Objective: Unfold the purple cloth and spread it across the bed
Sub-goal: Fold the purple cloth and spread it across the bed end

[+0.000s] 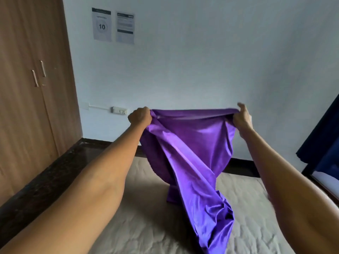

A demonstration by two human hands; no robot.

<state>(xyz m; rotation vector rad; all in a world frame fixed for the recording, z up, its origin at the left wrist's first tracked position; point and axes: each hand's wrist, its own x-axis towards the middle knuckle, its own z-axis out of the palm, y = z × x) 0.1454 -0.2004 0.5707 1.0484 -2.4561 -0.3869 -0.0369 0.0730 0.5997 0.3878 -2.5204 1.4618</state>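
A shiny purple cloth (185, 147) hangs in the air above the bed (143, 217), which has a beige quilted cover. My left hand (140, 116) grips the cloth's top edge at the left. My right hand (242, 118) grips the same edge at the right, with one finger raised. The edge is stretched between both hands. The rest of the cloth droops in bunched folds, and its lower end trails on the bed toward me. Both arms are stretched forward.
A wooden wardrobe (27, 88) stands at the left beside a dark floor strip (45, 180). The white wall ahead carries two paper notices (113, 25) and a socket strip (120, 110). A dark blue curtain (322, 136) hangs at the right.
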